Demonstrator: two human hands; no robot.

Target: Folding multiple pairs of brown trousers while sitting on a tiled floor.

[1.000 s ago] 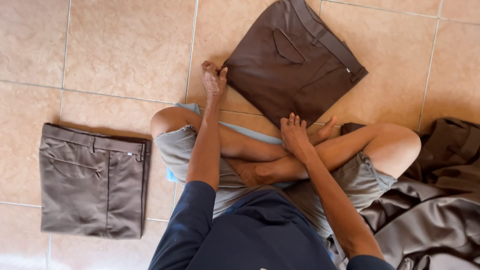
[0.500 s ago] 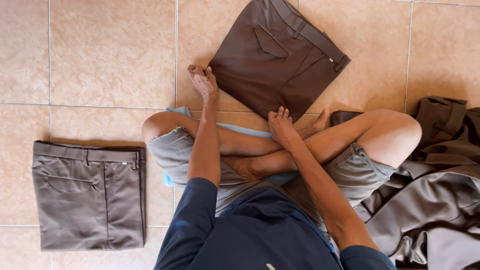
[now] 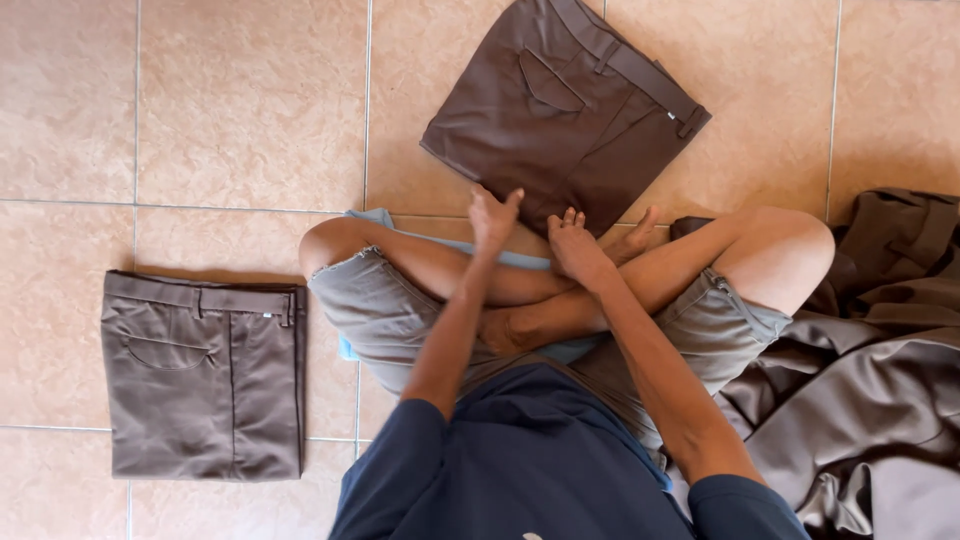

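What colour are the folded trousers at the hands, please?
Dark brown trousers, seen in the head view.

Single head cam, looking straight down at close range over the person's crossed legs (image 3: 560,290) and tiled floor (image 3: 230,110); no 2nd view.

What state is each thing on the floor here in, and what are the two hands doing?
Dark brown trousers: folded, lying flat at an angle.
Grey-brown trousers: folded, flat, apart from the person.
Pile of brown cloth: unfolded, rumpled.
Left hand: at the dark brown trousers' near edge.
Right hand: open, fingers on that same edge.
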